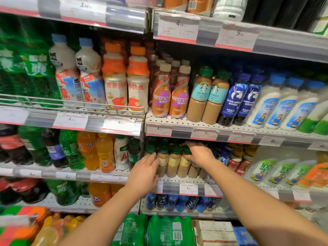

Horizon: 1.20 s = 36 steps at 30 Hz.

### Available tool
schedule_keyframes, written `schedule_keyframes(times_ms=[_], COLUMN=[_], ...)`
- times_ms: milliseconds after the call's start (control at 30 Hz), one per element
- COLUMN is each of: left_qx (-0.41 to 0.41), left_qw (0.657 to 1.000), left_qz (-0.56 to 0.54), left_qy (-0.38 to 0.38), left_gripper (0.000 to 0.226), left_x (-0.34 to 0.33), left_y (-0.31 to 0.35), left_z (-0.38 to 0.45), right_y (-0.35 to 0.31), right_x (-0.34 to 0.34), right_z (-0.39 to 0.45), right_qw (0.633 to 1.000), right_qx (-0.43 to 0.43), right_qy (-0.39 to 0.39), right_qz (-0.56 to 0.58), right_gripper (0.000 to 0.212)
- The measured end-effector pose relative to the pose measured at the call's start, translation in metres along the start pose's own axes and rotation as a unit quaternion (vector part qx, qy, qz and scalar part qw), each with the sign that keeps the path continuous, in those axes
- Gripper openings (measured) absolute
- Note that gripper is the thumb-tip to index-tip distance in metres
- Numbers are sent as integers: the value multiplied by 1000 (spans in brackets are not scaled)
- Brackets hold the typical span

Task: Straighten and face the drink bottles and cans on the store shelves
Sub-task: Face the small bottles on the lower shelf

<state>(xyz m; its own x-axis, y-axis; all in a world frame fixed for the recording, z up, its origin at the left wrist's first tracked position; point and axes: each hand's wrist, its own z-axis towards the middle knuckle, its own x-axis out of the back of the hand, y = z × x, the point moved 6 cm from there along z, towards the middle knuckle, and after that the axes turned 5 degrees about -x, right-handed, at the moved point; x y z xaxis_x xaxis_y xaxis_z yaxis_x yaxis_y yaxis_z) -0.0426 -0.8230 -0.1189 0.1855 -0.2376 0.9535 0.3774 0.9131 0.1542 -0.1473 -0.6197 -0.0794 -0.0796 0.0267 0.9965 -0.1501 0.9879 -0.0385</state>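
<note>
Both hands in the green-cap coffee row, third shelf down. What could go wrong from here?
1. The coffee bottles stand tightly packed near the shelf edge; the left hand pressing the leftmost one could tip it forward off the shelf.
2. The right hand has its grip on a cap; pulling by the cap may tilt that bottle into its neighbours.
3. The right forearm could perhaps brush the red cans beside the row.
</note>
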Motion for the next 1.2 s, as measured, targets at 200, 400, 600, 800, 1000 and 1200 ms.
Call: schedule_keyframes(times_ms=[200,400,600,800,1000,1200], left_qx=[8,37,35,0,-62,-111], left_qw=[998,999,999,999,996,990], left_qz=[-12,0,-2,0,-45,-82], left_qy=[54,23,23,36,49,-12], left_gripper=[60,70,70,58,45,33], left_x=[9,4,1,5,-3,-43], left_y=[-1,-8,-11,-3,30,77], left_z=[6,18,18,13,7,0], right_y=[-19,-41,-42,-39,-9,37], right_x=[9,0,1,-5,-27,-78], right_z=[-3,6,4,-22,-70,-133], right_qw=[998,998,999,996,990,978], right_qx=[44,50,37,42,44,-39], right_qy=[32,23,26,72,98,35], right_qz=[11,-6,-15,-17,90,201], right_gripper=[68,63,64,64,58,46])
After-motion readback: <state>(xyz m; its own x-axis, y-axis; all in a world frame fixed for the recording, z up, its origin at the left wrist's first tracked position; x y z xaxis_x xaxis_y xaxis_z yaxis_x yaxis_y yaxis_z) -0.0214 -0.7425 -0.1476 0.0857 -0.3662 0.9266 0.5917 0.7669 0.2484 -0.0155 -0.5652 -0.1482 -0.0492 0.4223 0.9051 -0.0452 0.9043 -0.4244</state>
